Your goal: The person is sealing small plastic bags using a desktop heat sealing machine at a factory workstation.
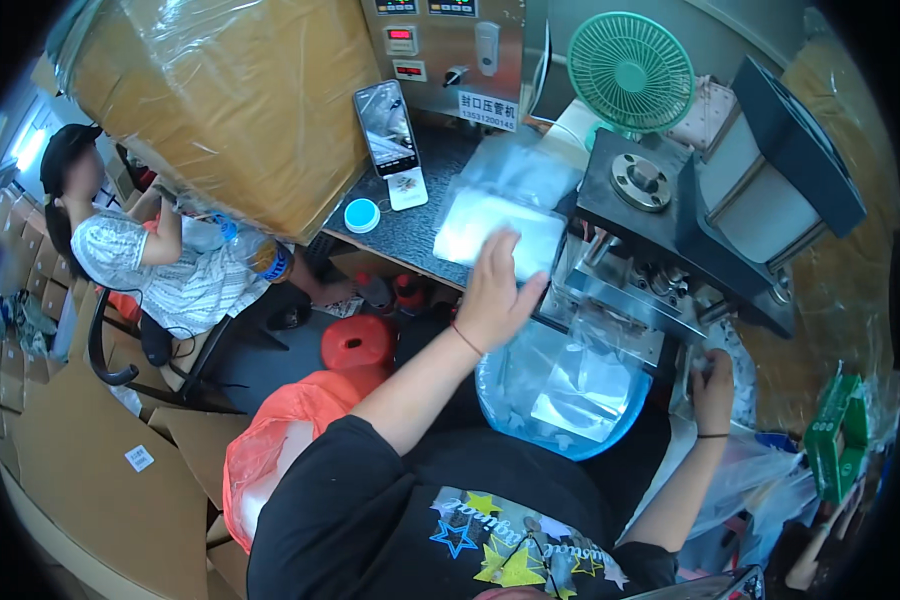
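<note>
My left hand (495,290) reaches over a stack of glossy white sheets or pouches (455,228) on the dark worktop. Its fingers are stretched out, with the tips at the near edge of the stack. On the right, my right hand (712,392) is beside the press machine (630,235), low at its right side. Its fingers are curled, and whatever they hold is hidden. Between my arms, under the press, sits a blue basin (490,395) with clear plastic pieces and a shiny clear sheet (585,395) in it.
A phone on a stand (388,130) and a round blue-lidded tub (362,215) stand on the worktop. Behind are a steel control box (450,50) and a green fan (630,75). A large wrapped carton (220,110) stands left; a seated person (150,240) is beyond it.
</note>
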Available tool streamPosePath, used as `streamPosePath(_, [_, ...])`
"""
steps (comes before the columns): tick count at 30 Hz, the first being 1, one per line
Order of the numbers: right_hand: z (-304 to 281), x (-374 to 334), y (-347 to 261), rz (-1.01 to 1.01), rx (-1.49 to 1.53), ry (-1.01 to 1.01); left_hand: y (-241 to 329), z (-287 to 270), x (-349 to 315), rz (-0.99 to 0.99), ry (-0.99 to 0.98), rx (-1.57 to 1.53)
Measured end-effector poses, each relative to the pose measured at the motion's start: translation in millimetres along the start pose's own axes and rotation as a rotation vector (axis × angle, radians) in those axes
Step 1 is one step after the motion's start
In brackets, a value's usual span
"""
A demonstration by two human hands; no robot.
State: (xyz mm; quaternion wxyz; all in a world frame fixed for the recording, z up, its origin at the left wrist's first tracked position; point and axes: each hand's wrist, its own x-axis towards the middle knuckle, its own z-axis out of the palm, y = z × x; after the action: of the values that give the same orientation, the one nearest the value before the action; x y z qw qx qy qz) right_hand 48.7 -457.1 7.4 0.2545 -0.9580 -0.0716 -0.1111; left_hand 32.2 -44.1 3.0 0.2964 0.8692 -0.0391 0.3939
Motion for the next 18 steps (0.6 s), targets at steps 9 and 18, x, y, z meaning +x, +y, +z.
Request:
streamPosePath(9, [-4,-12,-11,-0.051,0.123,0.326,-18,-35,-38,0.061,-0.326,-0.012])
streamPosePath(18, [-12,-41,-145,-0.121,0.552,0.024,57,-33,-35,-0.144,-0.714,-0.555])
